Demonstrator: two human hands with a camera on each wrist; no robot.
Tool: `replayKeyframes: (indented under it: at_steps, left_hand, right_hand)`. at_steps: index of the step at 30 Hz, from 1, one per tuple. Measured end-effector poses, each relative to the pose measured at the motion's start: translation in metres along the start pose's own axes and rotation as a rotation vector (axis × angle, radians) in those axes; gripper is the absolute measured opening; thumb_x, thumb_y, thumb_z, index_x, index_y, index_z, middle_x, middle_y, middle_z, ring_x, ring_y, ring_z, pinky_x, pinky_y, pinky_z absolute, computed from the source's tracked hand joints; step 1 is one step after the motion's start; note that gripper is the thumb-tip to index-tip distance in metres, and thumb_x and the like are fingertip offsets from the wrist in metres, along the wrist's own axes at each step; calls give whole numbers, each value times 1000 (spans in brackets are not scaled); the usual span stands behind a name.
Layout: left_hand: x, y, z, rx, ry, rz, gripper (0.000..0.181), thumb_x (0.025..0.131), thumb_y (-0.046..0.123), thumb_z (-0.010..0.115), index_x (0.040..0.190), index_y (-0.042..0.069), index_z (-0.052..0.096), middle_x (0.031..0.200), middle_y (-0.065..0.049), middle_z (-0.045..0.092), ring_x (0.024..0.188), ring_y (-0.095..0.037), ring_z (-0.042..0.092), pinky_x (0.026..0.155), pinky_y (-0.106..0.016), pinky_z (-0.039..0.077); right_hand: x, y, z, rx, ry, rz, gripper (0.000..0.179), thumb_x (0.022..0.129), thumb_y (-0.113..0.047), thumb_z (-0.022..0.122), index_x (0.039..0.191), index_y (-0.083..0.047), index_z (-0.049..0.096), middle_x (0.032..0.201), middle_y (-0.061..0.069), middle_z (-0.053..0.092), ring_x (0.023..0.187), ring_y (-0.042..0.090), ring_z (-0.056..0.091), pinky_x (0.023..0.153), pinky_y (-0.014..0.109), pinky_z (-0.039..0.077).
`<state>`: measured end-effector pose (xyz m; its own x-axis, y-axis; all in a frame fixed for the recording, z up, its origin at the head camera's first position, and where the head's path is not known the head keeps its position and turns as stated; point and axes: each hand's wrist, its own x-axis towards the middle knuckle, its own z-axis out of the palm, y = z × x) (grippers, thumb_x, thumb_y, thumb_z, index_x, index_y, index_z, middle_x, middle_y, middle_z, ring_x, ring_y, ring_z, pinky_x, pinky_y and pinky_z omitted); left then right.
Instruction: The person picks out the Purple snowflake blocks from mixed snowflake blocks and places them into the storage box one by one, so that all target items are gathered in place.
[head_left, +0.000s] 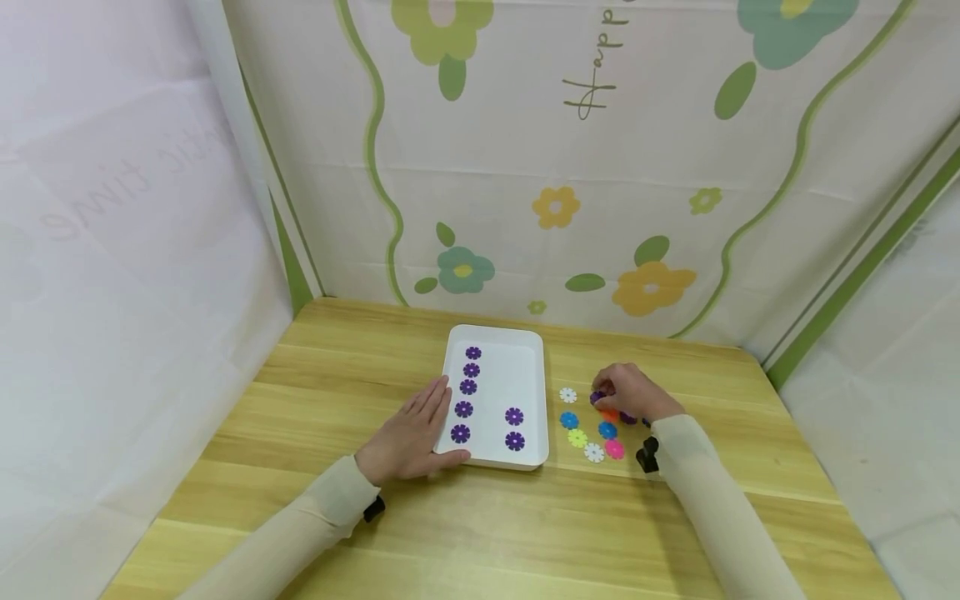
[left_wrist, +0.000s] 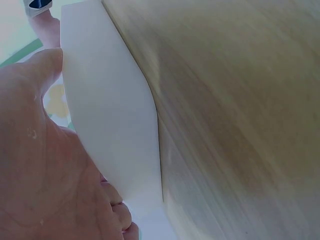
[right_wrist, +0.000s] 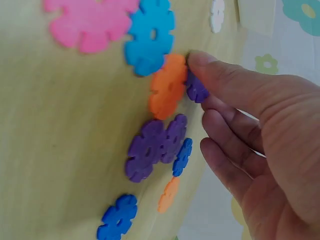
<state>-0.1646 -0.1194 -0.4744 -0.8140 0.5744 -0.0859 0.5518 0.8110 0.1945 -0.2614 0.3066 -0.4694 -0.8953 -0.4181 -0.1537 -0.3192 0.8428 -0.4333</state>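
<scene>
- Our right hand (head_left: 634, 392) pinches a purple flower (head_left: 597, 398) right of the tray (head_left: 492, 387), near an orange flower (right_wrist: 168, 89).
- Our left hand (head_left: 405, 439), fingers straight, unclenched, rests against the tray's edge.

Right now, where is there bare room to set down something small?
In the tray, the far right part is bare, beyond two purple flowers. The table is also bare in front of the tray, between the sleeves. It is crowded right of the tray, where coloured flowers lie near the right hand.
</scene>
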Motion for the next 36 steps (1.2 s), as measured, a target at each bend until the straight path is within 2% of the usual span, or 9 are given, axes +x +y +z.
replayKeyframes:
  at_steps: [3,5,9,15,23,30,36]
  left_hand:
    - [0,0,0,-5,1,-2,109,100,76,43,165,-7,19,177,-24,8,166,-39,11,134,-51,22]
    - [0,-1,2,-4,1,-5,109,100,77,42,165,-7,18,177,-24,7,166,-38,10,134,-50,21]
    - [0,-2,3,-2,-5,-9,110,100,77,42,166,-7,17,177,-24,6,166,-38,8,135,-50,20]
    - [0,-2,2,-3,-7,-3,108,101,76,43,165,-8,19,177,-25,9,166,-39,11,134,-51,22]
    - [1,-1,2,3,-3,2,108,101,76,43,165,-8,20,177,-24,9,166,-39,11,134,-50,21]
    - [1,-1,2,2,6,6,107,101,74,45,165,-8,20,176,-25,10,166,-40,11,134,-52,22]
    - [1,-3,7,-26,37,14,108,100,75,45,164,-9,22,176,-26,11,165,-41,13,133,-54,23]
  right_hand:
    - [0,-2,-5,33,-17,-4,5,96,-10,77,98,-6,76,92,5,76,80,17,68,72,30,60]
    - [-1,-3,-8,60,-34,-9,5,98,-9,75,93,-7,74,89,6,75,77,19,68,68,27,57]
    - [0,-5,-16,72,-64,-25,9,101,-9,71,94,-5,74,91,10,75,73,17,63,66,25,54]
    - [6,-17,-25,29,-56,-73,11,103,-10,68,97,-6,77,93,12,76,71,12,59,67,25,55]
    - [18,-50,-34,8,-57,-116,13,105,-13,66,103,-9,78,100,8,77,80,16,63,76,30,58]
    - [33,-84,-35,-54,-59,-211,14,105,-14,66,97,-10,77,87,-2,72,71,10,55,70,26,52]
    - [46,-105,-26,-82,-92,-260,15,105,-13,66,96,-9,76,92,6,76,73,10,57,71,26,53]
